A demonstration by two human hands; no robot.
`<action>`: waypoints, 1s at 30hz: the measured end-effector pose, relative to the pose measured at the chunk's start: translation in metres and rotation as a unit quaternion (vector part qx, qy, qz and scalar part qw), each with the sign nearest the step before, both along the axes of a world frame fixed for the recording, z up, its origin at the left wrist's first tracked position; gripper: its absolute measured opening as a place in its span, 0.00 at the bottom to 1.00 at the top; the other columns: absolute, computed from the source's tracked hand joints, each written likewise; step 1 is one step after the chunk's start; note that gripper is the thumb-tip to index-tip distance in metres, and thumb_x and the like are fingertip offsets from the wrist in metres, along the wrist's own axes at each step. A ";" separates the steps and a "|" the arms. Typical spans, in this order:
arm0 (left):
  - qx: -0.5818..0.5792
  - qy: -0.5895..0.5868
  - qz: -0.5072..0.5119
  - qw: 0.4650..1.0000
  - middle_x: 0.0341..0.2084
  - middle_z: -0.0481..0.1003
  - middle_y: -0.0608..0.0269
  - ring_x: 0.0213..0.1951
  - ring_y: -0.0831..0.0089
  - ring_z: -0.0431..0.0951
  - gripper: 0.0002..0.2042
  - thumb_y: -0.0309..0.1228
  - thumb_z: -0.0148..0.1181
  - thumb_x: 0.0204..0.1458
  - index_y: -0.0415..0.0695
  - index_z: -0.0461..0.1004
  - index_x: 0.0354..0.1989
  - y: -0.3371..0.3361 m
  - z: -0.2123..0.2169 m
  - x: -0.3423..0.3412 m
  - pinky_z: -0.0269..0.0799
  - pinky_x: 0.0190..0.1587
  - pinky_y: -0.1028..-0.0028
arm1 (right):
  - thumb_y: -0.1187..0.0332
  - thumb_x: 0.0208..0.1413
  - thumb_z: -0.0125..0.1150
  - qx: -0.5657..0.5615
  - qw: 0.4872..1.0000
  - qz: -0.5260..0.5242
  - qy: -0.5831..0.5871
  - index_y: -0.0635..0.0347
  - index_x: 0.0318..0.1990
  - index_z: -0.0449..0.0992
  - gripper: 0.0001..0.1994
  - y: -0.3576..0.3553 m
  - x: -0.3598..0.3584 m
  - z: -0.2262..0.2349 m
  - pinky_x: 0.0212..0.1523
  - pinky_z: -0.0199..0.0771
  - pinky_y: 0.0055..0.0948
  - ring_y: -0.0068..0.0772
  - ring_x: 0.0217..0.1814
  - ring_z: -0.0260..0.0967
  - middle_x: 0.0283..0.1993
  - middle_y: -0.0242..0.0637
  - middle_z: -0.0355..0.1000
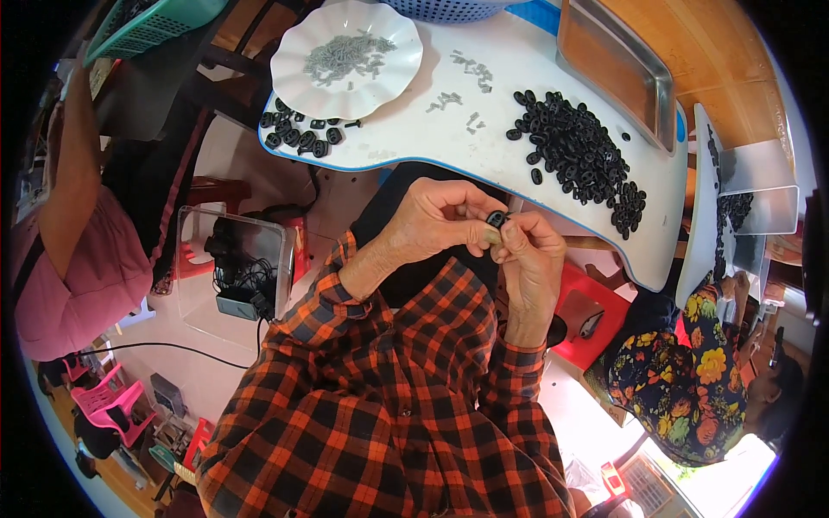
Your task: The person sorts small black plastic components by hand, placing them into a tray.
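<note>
In front of my lap, a small black oval cord lock (496, 219) with holes in it is pinched between both hands. My left hand (432, 217) is closed, thumb and fingertips on its left side. From the right, the closed fingers of my right hand (528, 255) press against its lower edge; whether they also hold a smaller piece is hidden. On the white table beyond, a large heap of similar black pieces (574, 142) lies to the right. A scalloped white plate (289, 65) holds many tiny grey springs (345, 59). A few black cord locks (302, 136) lie beside the plate.
Loose springs (473, 69) are scattered mid-table (414, 142). A metal tray (617, 73) stands at the far right, a blue basket (445, 9) at the back. A clear bin (233, 268) with cables is at my left. People sit on both sides; a red stool (591, 315) is at right.
</note>
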State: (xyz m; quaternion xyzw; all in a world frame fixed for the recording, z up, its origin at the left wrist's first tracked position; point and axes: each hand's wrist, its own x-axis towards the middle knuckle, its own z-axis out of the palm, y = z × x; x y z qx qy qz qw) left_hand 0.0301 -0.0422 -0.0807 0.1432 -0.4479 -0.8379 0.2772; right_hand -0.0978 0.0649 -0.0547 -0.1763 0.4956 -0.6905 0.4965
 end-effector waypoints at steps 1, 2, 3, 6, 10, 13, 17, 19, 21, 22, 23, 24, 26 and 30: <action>-0.001 0.006 -0.003 1.000 0.28 0.78 0.57 0.25 0.78 0.77 0.11 0.18 0.64 0.46 0.31 0.75 0.39 0.000 0.000 0.000 0.77 0.29 0.80 | 0.74 0.52 0.64 0.001 1.000 0.003 -0.006 0.67 0.32 0.75 0.05 0.000 0.000 0.000 0.26 0.63 0.18 0.19 0.23 0.63 0.27 0.34 0.72; -0.002 0.012 -0.006 1.000 0.28 0.78 0.57 0.25 0.78 0.77 0.11 0.18 0.64 0.46 0.31 0.75 0.39 0.000 0.000 0.001 0.77 0.29 0.80 | 0.74 0.52 0.64 0.002 1.000 0.006 -0.013 0.67 0.32 0.75 0.05 0.001 0.000 0.000 0.26 0.63 0.17 0.19 0.23 0.63 0.27 0.34 0.72; -0.002 0.012 -0.007 1.000 0.28 0.78 0.57 0.25 0.78 0.77 0.11 0.18 0.64 0.46 0.31 0.75 0.39 0.000 0.000 0.001 0.77 0.29 0.80 | 0.74 0.52 0.64 0.002 1.000 0.005 -0.012 0.67 0.32 0.75 0.05 0.001 0.001 0.002 0.26 0.63 0.17 0.19 0.23 0.63 0.27 0.34 0.72; -0.005 0.007 -0.016 1.000 0.30 0.78 0.58 0.27 0.77 0.78 0.14 0.16 0.64 0.45 0.32 0.74 0.42 0.001 0.005 0.001 0.77 0.30 0.79 | 0.73 0.52 0.63 0.015 1.000 -0.011 0.017 0.68 0.34 0.75 0.06 0.002 0.003 0.011 0.27 0.64 0.17 0.18 0.24 0.64 0.27 0.33 0.72; -0.056 -0.001 0.014 0.998 0.29 0.77 0.60 0.27 0.78 0.77 0.15 0.17 0.64 0.45 0.33 0.74 0.43 0.001 0.007 0.000 0.77 0.31 0.80 | 0.73 0.53 0.62 0.050 0.991 -0.011 0.123 0.68 0.35 0.76 0.06 0.002 0.004 0.020 0.29 0.67 0.15 0.16 0.26 0.66 0.28 0.32 0.72; -0.079 0.004 0.018 0.997 0.28 0.76 0.62 0.27 0.80 0.76 0.15 0.18 0.64 0.45 0.34 0.74 0.43 0.001 0.005 0.000 0.76 0.30 0.81 | 0.72 0.54 0.60 0.078 0.985 -0.001 0.156 0.67 0.35 0.76 0.06 0.002 0.005 0.025 0.30 0.67 0.15 0.15 0.27 0.66 0.28 0.31 0.73; -0.088 0.007 0.023 0.996 0.27 0.76 0.63 0.26 0.81 0.76 0.14 0.20 0.65 0.46 0.33 0.74 0.43 0.001 0.006 -0.001 0.76 0.30 0.82 | 0.71 0.56 0.59 0.106 0.978 0.011 0.178 0.67 0.34 0.75 0.07 0.003 0.007 0.029 0.30 0.66 0.15 0.15 0.27 0.66 0.28 0.31 0.72; -0.087 0.002 0.021 0.996 0.27 0.76 0.63 0.26 0.81 0.76 0.14 0.20 0.65 0.46 0.33 0.74 0.42 0.002 0.004 0.000 0.76 0.30 0.82 | 0.71 0.56 0.59 0.111 0.975 0.017 0.190 0.66 0.34 0.75 0.07 0.003 0.006 0.029 0.30 0.66 0.15 0.15 0.27 0.65 0.28 0.31 0.72; -0.086 -0.003 0.019 0.996 0.27 0.76 0.62 0.26 0.81 0.76 0.13 0.20 0.65 0.46 0.33 0.74 0.41 0.002 0.004 0.000 0.76 0.29 0.82 | 0.70 0.56 0.59 0.116 0.972 0.022 0.201 0.66 0.34 0.74 0.07 0.004 0.006 0.029 0.30 0.66 0.15 0.15 0.27 0.65 0.28 0.30 0.72; -0.081 -0.004 0.014 0.997 0.26 0.76 0.62 0.26 0.81 0.76 0.13 0.20 0.65 0.46 0.33 0.74 0.41 0.002 0.005 0.000 0.76 0.29 0.82 | 0.70 0.56 0.58 0.112 0.973 0.026 0.200 0.66 0.34 0.74 0.07 0.004 0.006 0.029 0.29 0.66 0.15 0.15 0.27 0.65 0.28 0.30 0.72; -0.075 -0.005 0.010 0.997 0.26 0.76 0.62 0.25 0.81 0.76 0.12 0.20 0.65 0.46 0.32 0.74 0.41 0.002 0.005 0.000 0.75 0.29 0.83 | 0.70 0.57 0.58 0.109 0.974 0.030 0.198 0.66 0.34 0.74 0.07 0.004 0.006 0.030 0.29 0.65 0.15 0.15 0.27 0.64 0.28 0.30 0.71; -0.075 -0.005 0.010 0.997 0.26 0.76 0.62 0.25 0.81 0.76 0.12 0.20 0.65 0.46 0.32 0.74 0.41 0.002 0.005 0.000 0.75 0.29 0.83 | 0.70 0.57 0.58 0.109 0.974 0.030 0.198 0.66 0.34 0.74 0.07 0.004 0.006 0.030 0.29 0.65 0.15 0.15 0.27 0.64 0.28 0.30 0.71; -0.068 -0.010 0.002 0.998 0.27 0.77 0.62 0.25 0.81 0.76 0.12 0.20 0.65 0.46 0.32 0.74 0.41 0.001 0.004 0.002 0.75 0.29 0.83 | 0.71 0.57 0.57 0.115 0.970 0.032 0.214 0.66 0.34 0.73 0.06 0.004 0.007 0.031 0.29 0.65 0.15 0.15 0.27 0.64 0.28 0.30 0.71; -0.069 -0.008 0.004 0.998 0.27 0.77 0.62 0.25 0.81 0.76 0.12 0.20 0.65 0.46 0.32 0.74 0.40 0.001 0.005 0.002 0.75 0.29 0.83 | 0.71 0.57 0.57 0.108 0.971 0.035 0.212 0.66 0.34 0.73 0.06 0.004 0.007 0.029 0.29 0.66 0.15 0.15 0.27 0.65 0.28 0.30 0.71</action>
